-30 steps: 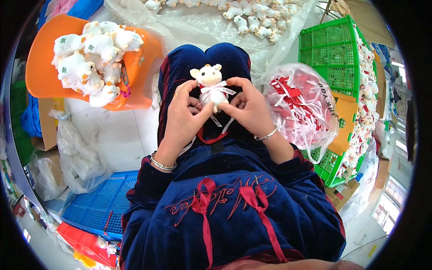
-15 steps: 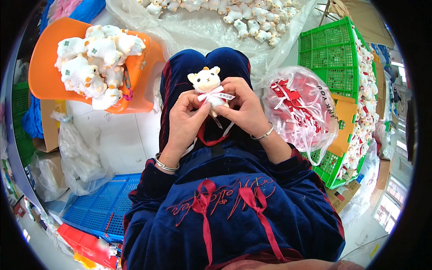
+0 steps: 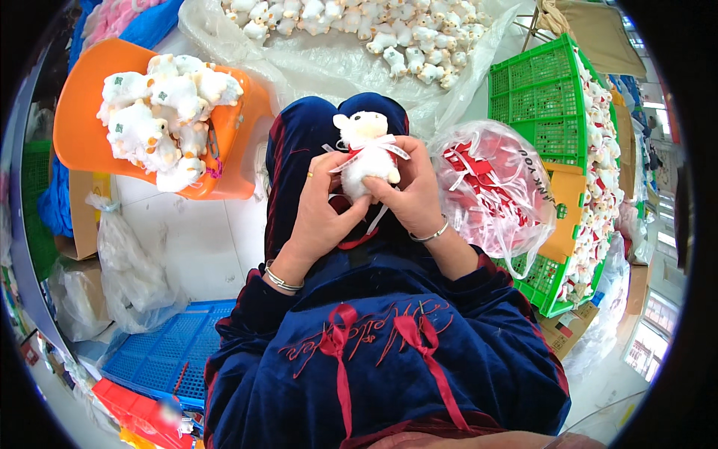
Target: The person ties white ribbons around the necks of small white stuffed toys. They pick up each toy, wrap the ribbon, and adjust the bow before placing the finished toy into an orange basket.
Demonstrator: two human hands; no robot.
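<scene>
Between my hands, above my lap, is a small white plush animal (image 3: 366,161) with a white ribbon bow (image 3: 378,147) at its neck. Its head is turned toward the right. My left hand (image 3: 321,198) grips its left side, the thumb low on the body and the fingers by the ribbon. My right hand (image 3: 411,187) holds the other side, its thumb pressed on the belly fur and the fingers behind. A red ribbon (image 3: 359,241) with a white strip lies on my lap beneath the hands.
An orange chair (image 3: 82,112) at the left holds several white plush animals (image 3: 161,112). More plush lie on a plastic sheet (image 3: 299,63) ahead. At right stand a plastic bag of red ribbons (image 3: 493,187) and a green crate (image 3: 531,105). A blue crate (image 3: 164,348) sits lower left.
The plush animal has turned from facing me to side-on, its head now toward the right. My hands have shifted around its body, still holding it.
</scene>
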